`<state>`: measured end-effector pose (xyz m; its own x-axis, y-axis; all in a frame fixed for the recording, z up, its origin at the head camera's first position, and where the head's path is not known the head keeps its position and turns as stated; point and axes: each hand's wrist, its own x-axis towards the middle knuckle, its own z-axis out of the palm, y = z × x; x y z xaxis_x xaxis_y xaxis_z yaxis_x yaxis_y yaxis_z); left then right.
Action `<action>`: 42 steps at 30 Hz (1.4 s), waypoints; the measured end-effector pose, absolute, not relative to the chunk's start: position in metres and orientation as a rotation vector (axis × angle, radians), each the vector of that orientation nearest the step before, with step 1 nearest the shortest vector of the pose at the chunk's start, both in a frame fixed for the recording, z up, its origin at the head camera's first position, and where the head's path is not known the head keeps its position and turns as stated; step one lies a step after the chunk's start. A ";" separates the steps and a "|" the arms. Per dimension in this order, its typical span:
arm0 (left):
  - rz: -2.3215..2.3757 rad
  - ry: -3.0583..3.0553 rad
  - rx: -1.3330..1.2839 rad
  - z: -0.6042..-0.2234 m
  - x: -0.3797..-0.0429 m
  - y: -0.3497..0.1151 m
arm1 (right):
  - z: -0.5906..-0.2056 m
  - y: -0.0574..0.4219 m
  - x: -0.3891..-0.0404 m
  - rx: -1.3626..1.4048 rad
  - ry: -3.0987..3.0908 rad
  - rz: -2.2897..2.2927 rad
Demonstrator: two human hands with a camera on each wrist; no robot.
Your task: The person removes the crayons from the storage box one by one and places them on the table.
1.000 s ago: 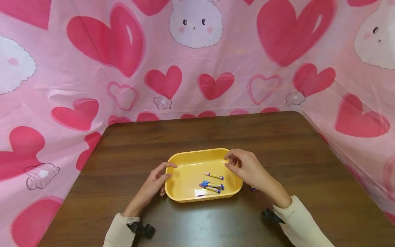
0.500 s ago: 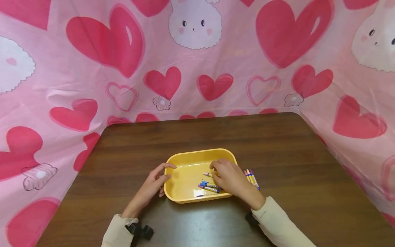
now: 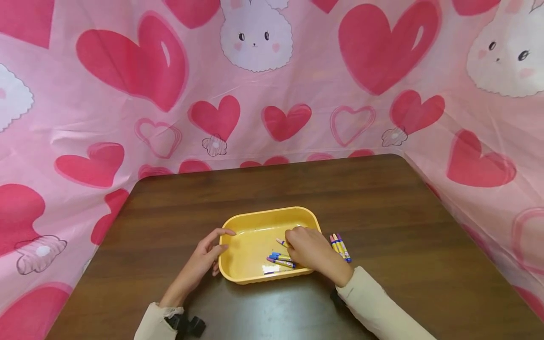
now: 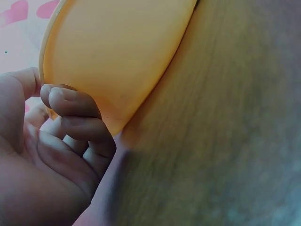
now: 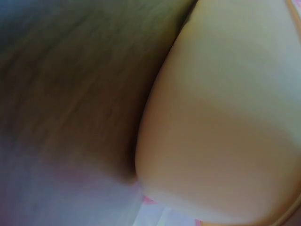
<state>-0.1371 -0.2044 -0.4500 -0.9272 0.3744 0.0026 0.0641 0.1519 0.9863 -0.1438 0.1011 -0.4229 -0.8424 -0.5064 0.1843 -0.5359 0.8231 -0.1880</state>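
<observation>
A yellow plastic basin [image 3: 244,252] sits on the table in the head view. My left hand [image 3: 203,257] holds its left rim, thumb and fingers bent over the edge; the left wrist view shows these curled fingers [image 4: 77,101] up close. Inside the basin, my right hand [image 3: 312,248] bends down and pinches a crayon [image 3: 281,242] with a pale tip, most of it hidden under the fingers. Just left of that hand lie a blue-tipped crayon [image 3: 278,257] and a purple-tipped crayon [image 3: 282,263]. The right wrist view has only the basin's outer wall [image 5: 207,127], not the hand.
On the brown wooden table [image 3: 382,203], right of the basin, three crayons [image 3: 340,247] with pink, peach and purple tips lie side by side. A pink cloth [image 3: 323,85] printed with hearts and rabbits hangs behind and along both sides.
My right hand has moved left and down from the basin's right rim to the crayons inside, uncovering the three on the table. The left hand stays at the rim.
</observation>
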 end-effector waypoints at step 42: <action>1.832 2.206 0.405 -0.450 -0.138 -0.204 | -0.410 0.103 -0.141 0.796 -2.859 0.590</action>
